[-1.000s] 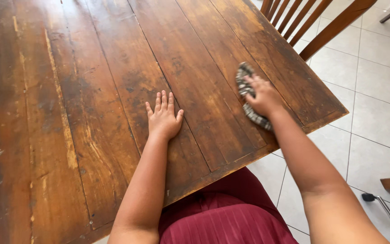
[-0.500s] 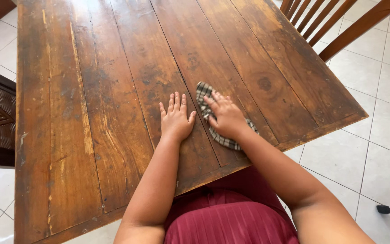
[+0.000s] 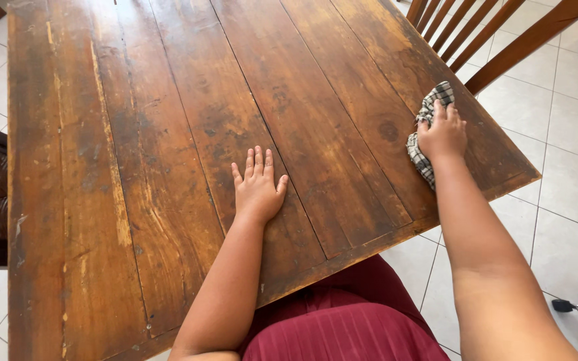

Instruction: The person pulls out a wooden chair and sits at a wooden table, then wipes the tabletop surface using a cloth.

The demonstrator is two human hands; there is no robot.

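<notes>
The left hand (image 3: 258, 189) lies flat, fingers together, on the worn brown plank table (image 3: 135, 167), while the right hand (image 3: 443, 134) presses a checked black-and-white cloth (image 3: 421, 157) down near the table's right edge, fingers spread over it.

Single view only, head-worn camera. Looked steeply down from above person's own lap, facing forward across wooden surface (image 3: 168, 167). Sat close: forearms entered from bottom edge, left hand (image 3: 257, 187) near frame centre, right hand (image 3: 443, 134) toward right side. Near edge of surface ran slantwise across frame, so view was turned somewhat. Chair (image 3: 490, 33) at top right corner, tiled floor (image 3: 570, 187) along right. No second view to share scene.
</notes>
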